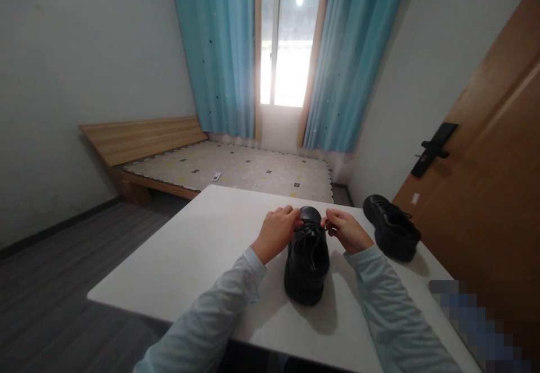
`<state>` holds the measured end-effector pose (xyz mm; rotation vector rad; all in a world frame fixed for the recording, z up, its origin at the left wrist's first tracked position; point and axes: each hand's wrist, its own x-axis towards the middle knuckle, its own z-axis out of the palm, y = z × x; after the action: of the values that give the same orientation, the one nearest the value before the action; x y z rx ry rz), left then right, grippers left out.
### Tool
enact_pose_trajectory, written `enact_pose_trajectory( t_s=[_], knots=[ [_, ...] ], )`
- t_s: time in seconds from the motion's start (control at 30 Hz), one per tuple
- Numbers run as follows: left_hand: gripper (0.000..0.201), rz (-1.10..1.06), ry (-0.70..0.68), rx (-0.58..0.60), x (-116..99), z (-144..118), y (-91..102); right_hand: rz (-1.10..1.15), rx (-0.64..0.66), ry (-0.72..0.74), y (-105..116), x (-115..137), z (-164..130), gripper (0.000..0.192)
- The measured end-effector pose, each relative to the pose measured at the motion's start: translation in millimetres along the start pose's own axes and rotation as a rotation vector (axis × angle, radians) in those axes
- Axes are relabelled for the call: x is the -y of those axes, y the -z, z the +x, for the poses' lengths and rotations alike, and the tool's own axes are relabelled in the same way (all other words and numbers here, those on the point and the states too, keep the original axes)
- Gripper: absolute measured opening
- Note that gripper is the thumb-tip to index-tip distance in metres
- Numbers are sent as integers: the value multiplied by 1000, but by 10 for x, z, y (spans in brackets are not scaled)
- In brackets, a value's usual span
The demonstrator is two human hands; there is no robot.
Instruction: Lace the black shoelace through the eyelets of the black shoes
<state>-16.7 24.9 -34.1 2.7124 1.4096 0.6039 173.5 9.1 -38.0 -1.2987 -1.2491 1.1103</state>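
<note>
A black lace-up shoe (304, 283) stands upright on the white table (181, 255), its toe pointing away from me and its heel towards me. My left hand (279, 228) lies against the left side of the shoe near the toe, fingers bent over the lacing; its fingertips are partly hidden. At the right side, my right hand (343, 228) is closed in a pinch on the shoelace beside the lacing. Loose lace shows inside the shoe's opening. The second black shoe (394, 229) sits apart at the table's right edge.
Beyond the table is a low bed (240, 167) with a patterned mattress and a small white device (216, 176) on it. Blue curtains (228, 52) frame a bright window. A wooden door (485, 153) stands close on the right. A pixelated patch covers the lower right corner.
</note>
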Motion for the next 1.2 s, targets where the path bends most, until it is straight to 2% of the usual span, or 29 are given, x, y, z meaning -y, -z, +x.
enact_pose_trajectory(
  t_s=[0.3, 0.5, 0.77, 1.2],
  knots=[
    [19, 21, 10, 20, 106, -21, -31, -69, 39, -54, 119, -60, 27, 46],
    [21, -23, 51, 113, 190, -35, -57, -118, 48, -78, 165, -104, 56, 48],
    [19, -79, 2, 148, 293, -46, -89, -139, 134, -93, 203, -146, 75, 45],
    [16, -56, -14, 211, 378, -51, -117, -115, 171, -142, 229, -179, 67, 47]
  ],
)
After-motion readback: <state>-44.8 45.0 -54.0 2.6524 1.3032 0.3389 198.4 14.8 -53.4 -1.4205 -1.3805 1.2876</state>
